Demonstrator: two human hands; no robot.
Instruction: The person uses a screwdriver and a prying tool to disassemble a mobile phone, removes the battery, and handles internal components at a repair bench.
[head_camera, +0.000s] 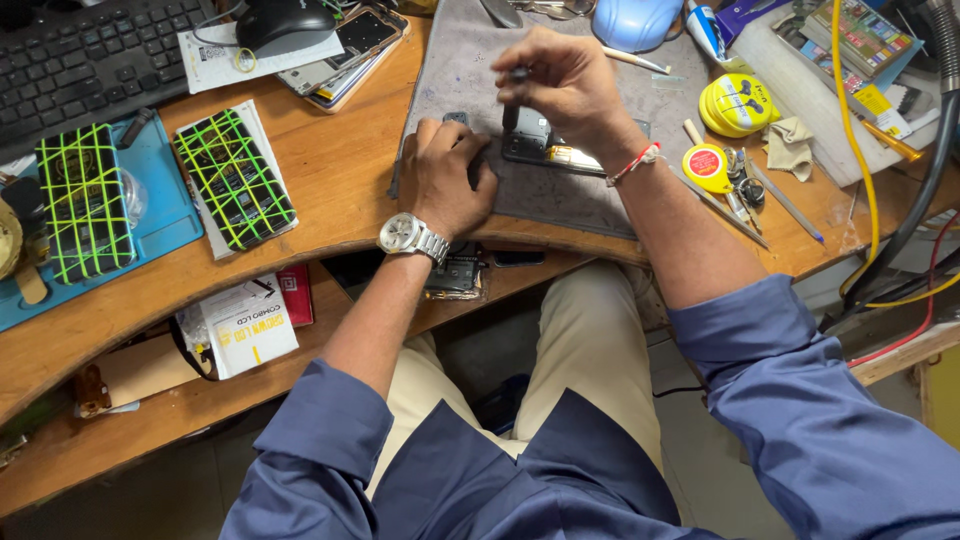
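Right hand holding screwdriver over opened phone, left hand steadying it

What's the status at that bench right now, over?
Right hand gripping a dark screwdriver, tip down on an opened phone. Left hand pressing on grey mat beside it. Nothing blocking.

I sit at a curved wooden desk with a lower wooden shelf beneath its edge. A grey mat covers part of my desktop and a blue mat another. Below me lies a dull grey floor. Light is even and soft.
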